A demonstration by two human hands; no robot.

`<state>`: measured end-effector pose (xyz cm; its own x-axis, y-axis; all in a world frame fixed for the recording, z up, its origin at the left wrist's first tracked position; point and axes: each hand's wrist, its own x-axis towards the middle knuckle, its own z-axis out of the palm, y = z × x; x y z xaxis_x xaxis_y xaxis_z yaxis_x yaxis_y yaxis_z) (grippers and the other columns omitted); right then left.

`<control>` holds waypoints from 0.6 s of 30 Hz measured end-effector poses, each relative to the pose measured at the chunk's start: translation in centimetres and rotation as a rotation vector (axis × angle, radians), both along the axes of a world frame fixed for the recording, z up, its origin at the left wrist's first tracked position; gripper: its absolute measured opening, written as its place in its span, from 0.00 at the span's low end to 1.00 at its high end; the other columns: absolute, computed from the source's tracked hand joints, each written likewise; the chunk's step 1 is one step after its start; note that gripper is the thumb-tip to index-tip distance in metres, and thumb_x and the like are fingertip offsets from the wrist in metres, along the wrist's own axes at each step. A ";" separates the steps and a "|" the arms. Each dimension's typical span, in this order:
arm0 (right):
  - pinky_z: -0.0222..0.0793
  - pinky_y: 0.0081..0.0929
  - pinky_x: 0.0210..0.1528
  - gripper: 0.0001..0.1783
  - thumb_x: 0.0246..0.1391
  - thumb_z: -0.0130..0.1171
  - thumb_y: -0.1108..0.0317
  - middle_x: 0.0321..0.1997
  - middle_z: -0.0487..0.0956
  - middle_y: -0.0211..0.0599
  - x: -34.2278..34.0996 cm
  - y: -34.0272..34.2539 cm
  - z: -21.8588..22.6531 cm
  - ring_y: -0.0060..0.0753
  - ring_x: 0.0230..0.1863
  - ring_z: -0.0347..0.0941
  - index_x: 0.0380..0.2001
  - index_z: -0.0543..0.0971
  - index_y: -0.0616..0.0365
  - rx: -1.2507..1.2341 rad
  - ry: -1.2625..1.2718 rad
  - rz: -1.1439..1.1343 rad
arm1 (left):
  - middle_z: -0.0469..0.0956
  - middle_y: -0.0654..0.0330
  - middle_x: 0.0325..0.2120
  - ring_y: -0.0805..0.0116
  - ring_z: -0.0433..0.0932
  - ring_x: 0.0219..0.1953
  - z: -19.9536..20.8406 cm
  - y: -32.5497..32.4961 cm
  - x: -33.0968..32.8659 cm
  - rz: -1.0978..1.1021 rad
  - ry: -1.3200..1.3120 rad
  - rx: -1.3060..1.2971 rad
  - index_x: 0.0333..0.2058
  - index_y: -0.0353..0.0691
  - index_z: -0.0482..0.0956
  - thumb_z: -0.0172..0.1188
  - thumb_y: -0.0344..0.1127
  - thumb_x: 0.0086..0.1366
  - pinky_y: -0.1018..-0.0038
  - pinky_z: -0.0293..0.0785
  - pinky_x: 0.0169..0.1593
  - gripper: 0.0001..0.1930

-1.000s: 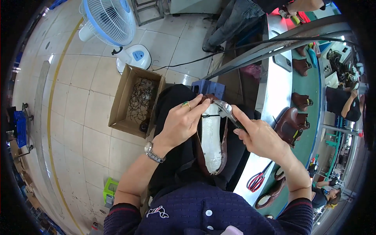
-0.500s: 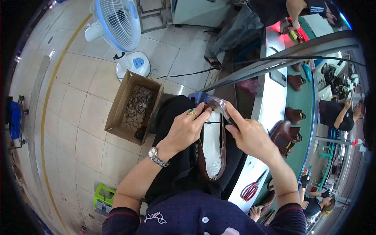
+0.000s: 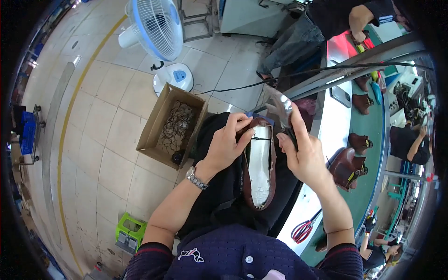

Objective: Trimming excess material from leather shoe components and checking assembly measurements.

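The brown shoe [image 3: 260, 172] lies on my lap [image 3: 212, 186], with its pale bottom up and a thin black band [image 3: 262, 138] across it. My left hand [image 3: 225, 145] pinches the shoe's far end between thumb and fingers. My right hand [image 3: 305, 156] is wrapped around a metal tool [image 3: 281, 108], which looks blurry. A moment ago the tool was right at the shoe's far end. Now it is up and to the right, away from the shoe. I think that means this pull or press has stopped, and only my left hand keeps the shoe steady. Past my right arm, red-handled scissors [image 3: 302, 232] lie on the shiny bench [image 3: 337, 123]. Farther off are a cardboard box [image 3: 156, 123] of tangled strings [image 3: 176, 122] and a fan [image 3: 156, 25].
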<state>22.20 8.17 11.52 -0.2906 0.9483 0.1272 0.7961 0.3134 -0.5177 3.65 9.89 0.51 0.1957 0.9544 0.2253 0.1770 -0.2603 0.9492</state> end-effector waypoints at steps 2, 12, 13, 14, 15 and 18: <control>0.73 0.45 0.28 0.39 0.57 0.54 0.67 0.23 0.79 0.50 0.8 -0.1 -1.3 0.53 0.25 0.78 0.69 0.51 0.42 -0.166 -0.382 0.063 | 0.80 0.46 0.41 0.49 0.81 0.42 0.6 0.0 0.2 -0.031 0.020 -0.066 0.46 0.35 0.63 0.60 0.33 0.64 0.69 0.76 0.41 0.18; 0.71 0.51 0.30 0.36 0.57 0.55 0.67 0.20 0.77 0.53 0.5 -0.4 -2.7 0.58 0.24 0.76 0.67 0.55 0.45 -0.134 -0.297 0.011 | 0.83 0.50 0.40 0.65 0.82 0.32 -0.2 0.5 0.2 0.020 -0.085 -0.091 0.43 0.36 0.64 0.62 0.32 0.62 0.72 0.76 0.37 0.16; 0.71 0.52 0.33 0.36 0.56 0.56 0.66 0.22 0.77 0.54 0.8 -0.4 -3.1 0.59 0.26 0.76 0.67 0.56 0.44 -0.171 -0.264 0.006 | 0.82 0.50 0.40 0.63 0.83 0.33 -0.7 0.6 0.0 -0.013 -0.017 -0.069 0.44 0.36 0.64 0.61 0.33 0.62 0.71 0.76 0.37 0.17; 0.71 0.51 0.32 0.35 0.56 0.56 0.66 0.24 0.78 0.56 0.6 -0.5 -2.9 0.59 0.28 0.77 0.66 0.58 0.46 -0.170 -0.238 0.038 | 0.82 0.50 0.40 0.60 0.83 0.35 -1.0 0.8 -0.9 -0.007 0.067 -0.054 0.46 0.36 0.64 0.61 0.34 0.63 0.70 0.76 0.37 0.18; 0.70 0.51 0.32 0.33 0.56 0.57 0.67 0.26 0.78 0.57 1.2 -1.1 -2.2 0.60 0.30 0.77 0.65 0.61 0.48 -0.214 -0.222 0.026 | 0.82 0.49 0.40 0.57 0.83 0.35 -0.8 1.1 -1.0 -0.027 0.022 -0.031 0.49 0.37 0.65 0.60 0.35 0.63 0.69 0.76 0.37 0.19; 0.69 0.31 0.26 0.32 0.60 0.53 0.71 0.26 0.79 0.45 2.8 -5.0 -3.8 0.34 0.19 0.71 0.67 0.58 0.54 -0.279 0.239 -0.291 | 0.82 0.51 0.39 0.50 0.81 0.36 -0.8 1.4 0.4 -0.065 -0.050 0.074 0.55 0.43 0.71 0.57 0.36 0.64 0.64 0.75 0.39 0.20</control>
